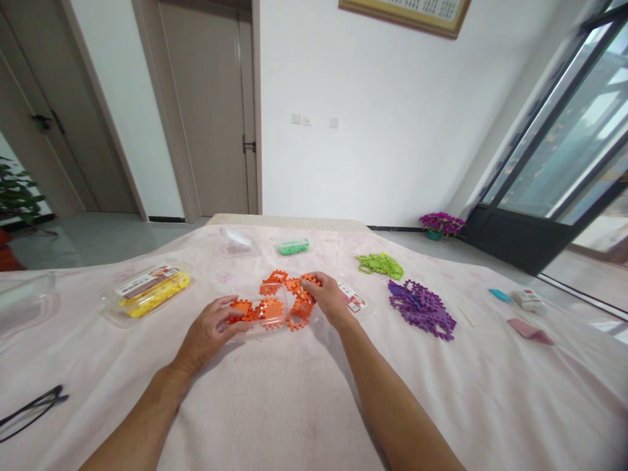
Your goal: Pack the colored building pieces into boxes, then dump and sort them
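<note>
Orange pc [294, 286] in R grip [324, 293]

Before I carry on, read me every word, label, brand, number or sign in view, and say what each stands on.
No text is legible.
Framed sheet at the top: dark characters, too small to read.
Printed label on the clear box with yellow pieces: too blurred.
Second label, beside the right hand: too small.
White pack at far right: reddish marking, too blurred.

2 hands [209, 327] [328, 296], 1 purp. pile [424, 309], 1 lime-grn. pile [380, 265], 3 wall plates [296, 118].
</note>
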Demonstrator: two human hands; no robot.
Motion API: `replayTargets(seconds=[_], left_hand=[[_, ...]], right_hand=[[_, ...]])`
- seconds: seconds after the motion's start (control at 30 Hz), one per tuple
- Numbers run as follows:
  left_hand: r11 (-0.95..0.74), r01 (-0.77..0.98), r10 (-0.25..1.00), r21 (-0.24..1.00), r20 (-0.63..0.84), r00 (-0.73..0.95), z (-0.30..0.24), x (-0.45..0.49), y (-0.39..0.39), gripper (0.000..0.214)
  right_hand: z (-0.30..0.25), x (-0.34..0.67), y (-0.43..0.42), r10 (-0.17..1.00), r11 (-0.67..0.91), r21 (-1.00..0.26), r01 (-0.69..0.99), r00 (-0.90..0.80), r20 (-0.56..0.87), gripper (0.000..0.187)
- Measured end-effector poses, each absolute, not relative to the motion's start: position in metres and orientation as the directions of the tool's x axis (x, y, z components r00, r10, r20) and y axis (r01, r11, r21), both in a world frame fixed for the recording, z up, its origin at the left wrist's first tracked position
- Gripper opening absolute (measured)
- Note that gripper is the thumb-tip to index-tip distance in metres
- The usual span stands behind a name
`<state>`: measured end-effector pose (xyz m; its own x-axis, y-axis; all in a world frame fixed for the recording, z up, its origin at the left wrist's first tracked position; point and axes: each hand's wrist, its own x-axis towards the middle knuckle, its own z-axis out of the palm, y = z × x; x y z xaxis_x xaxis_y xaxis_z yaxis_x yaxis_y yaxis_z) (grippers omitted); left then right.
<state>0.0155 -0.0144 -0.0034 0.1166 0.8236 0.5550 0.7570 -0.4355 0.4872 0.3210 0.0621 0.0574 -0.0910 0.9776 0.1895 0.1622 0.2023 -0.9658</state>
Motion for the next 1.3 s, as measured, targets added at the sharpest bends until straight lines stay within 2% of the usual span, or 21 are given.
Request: replayTargets(seconds=[0.07,0.13,0.3,0.43,0.53,0.6,0.67,0.77,0.87,0.97,1.03,1.13,1.3], left_hand=[[-0.442,0.751,0.831,0.490,0.539,0.136,-0.002,0.017,-0.015,0.035],[-0.447,0.749,0.837,0.488,0.524,0.158,-0.001,0.019,-0.016,0.035],[-0.440,0.760,0.843,0.479,0.512,0.166,0.000,0.021,-0.018,0.035],[-0.431,0.766,0.847,0.478,0.506,0.161,0.002,0.021,-0.018,0.033],[-0.438,0.765,0.842,0.472,0.512,0.167,0.003,0.022,-0.019,0.034],[-0.443,0.764,0.839,0.470,0.518,0.168,0.004,0.022,-0.019,0.035],[-0.445,0.762,0.838,0.471,0.519,0.168,0.004,0.022,-0.019,0.036],[-0.450,0.761,0.835,0.468,0.523,0.173,0.004,0.023,-0.019,0.036],[-0.456,0.774,0.822,0.438,0.541,0.178,0.004,0.023,-0.018,0.034],[-0.455,0.798,0.804,0.395,0.568,0.177,0.004,0.021,-0.016,0.028],[-0.451,0.806,0.798,0.383,0.577,0.172,0.002,0.020,-0.015,0.025],[-0.437,0.811,0.804,0.390,0.574,0.157,0.000,0.019,-0.014,0.028],[-0.415,0.808,0.820,0.419,0.556,0.133,-0.003,0.019,-0.013,0.037]], right_hand=[[0.060,0.307,0.055,0.970,0.223,-0.956,0.189,-0.139,0.198,0.032],[0.060,0.298,0.050,0.955,0.265,-0.922,0.283,-0.209,0.210,0.028],[0.063,0.294,0.045,0.919,0.391,-0.748,0.536,-0.274,0.284,0.020],[0.068,0.299,0.040,0.897,0.442,-0.688,0.576,-0.306,0.320,0.021],[0.072,0.297,0.034,0.814,0.578,-0.568,0.586,-0.463,0.351,0.017],[0.073,0.295,0.030,0.742,0.664,-0.470,0.582,-0.588,0.321,0.015],[0.073,0.293,0.028,0.707,0.701,-0.399,0.591,-0.650,0.280,0.021],[0.071,0.295,0.031,0.745,0.664,-0.396,0.634,-0.608,0.275,0.022],[0.068,0.302,0.039,0.800,0.599,-0.480,0.641,-0.507,0.321,0.020],[0.067,0.314,0.049,0.879,0.476,-0.568,0.672,-0.332,0.343,0.023],[0.067,0.324,0.053,0.934,0.353,-0.595,0.722,-0.237,0.266,0.023],[0.066,0.336,0.056,0.970,0.239,-0.552,0.799,-0.222,0.098,0.021],[0.061,0.337,0.051,0.946,0.260,-0.459,0.849,-0.319,-0.054,0.058]])
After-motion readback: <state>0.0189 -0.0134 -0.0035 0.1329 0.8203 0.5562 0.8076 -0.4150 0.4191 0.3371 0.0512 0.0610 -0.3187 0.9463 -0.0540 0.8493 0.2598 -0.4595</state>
